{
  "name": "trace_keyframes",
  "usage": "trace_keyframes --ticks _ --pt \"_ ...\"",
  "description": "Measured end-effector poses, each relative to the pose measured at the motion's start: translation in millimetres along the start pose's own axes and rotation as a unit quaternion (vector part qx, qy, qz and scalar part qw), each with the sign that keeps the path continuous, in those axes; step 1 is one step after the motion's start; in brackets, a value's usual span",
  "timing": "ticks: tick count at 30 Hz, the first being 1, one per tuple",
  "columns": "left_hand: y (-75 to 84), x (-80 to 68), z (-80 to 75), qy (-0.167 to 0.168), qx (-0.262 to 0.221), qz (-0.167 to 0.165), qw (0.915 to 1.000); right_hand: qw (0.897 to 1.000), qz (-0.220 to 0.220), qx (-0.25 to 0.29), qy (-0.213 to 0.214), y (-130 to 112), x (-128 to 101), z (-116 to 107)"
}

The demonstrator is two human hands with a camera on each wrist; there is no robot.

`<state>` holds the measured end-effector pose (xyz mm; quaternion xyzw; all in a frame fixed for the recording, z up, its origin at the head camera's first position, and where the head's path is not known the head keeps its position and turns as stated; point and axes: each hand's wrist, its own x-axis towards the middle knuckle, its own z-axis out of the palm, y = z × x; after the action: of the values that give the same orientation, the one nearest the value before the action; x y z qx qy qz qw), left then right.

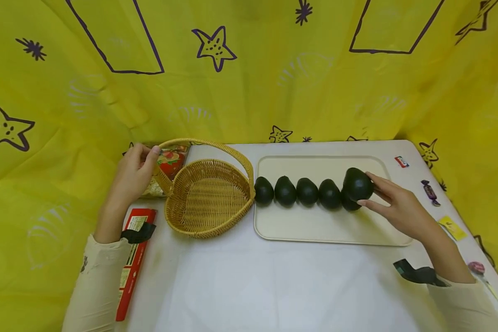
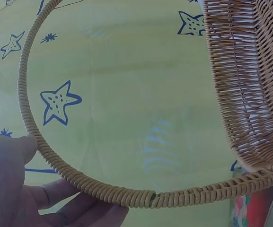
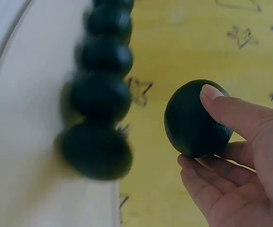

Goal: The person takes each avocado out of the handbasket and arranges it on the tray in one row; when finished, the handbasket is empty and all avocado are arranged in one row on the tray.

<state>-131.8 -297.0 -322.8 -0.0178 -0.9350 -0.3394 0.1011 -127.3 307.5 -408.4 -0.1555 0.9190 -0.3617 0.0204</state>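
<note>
My left hand [image 1: 134, 173] pinches the arched handle [image 2: 93, 187] of a wicker basket [image 1: 209, 228], thumb on one side and fingers on the other. The basket is woven, tan and has nothing in it. In my right hand [image 1: 402, 207] is a dark green avocado [image 1: 358, 183], gripped between thumb and fingers. It is held up above the right end of a row of several more avocados [image 1: 307, 191]. That row lies across a cream tray [image 1: 315, 230], just right of the basket. In the right wrist view the held avocado [image 3: 195, 120] is apart from the row.
Left of the basket lies a red box [image 1: 128, 276], with shiny colourful packets [image 1: 171, 161] behind the handle. Along the table's right edge are a small red-and-blue wrapper [image 1: 401, 162], a wrapped candy [image 1: 430, 192], a yellow packet [image 1: 452, 228] and a lollipop [image 1: 477, 268]. A yellow curtain [image 1: 249, 101] hangs behind.
</note>
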Motion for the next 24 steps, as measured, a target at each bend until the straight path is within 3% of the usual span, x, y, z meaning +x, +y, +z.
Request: trace_keyframes --ticks 7,14,24 --pt "1.0 0.1 -0.3 0.001 0.002 0.005 1.0 0.998 0.061 -0.012 -0.011 44 -9 -14" --pt "-0.5 -0.6 0.1 0.003 0.003 0.001 1.0 0.997 0.074 -0.009 -0.016 77 -10 -17" --pt "-2.5 0.4 0.0 0.001 -0.002 0.009 1.0 0.996 0.083 -0.006 -0.041 97 -8 -5"
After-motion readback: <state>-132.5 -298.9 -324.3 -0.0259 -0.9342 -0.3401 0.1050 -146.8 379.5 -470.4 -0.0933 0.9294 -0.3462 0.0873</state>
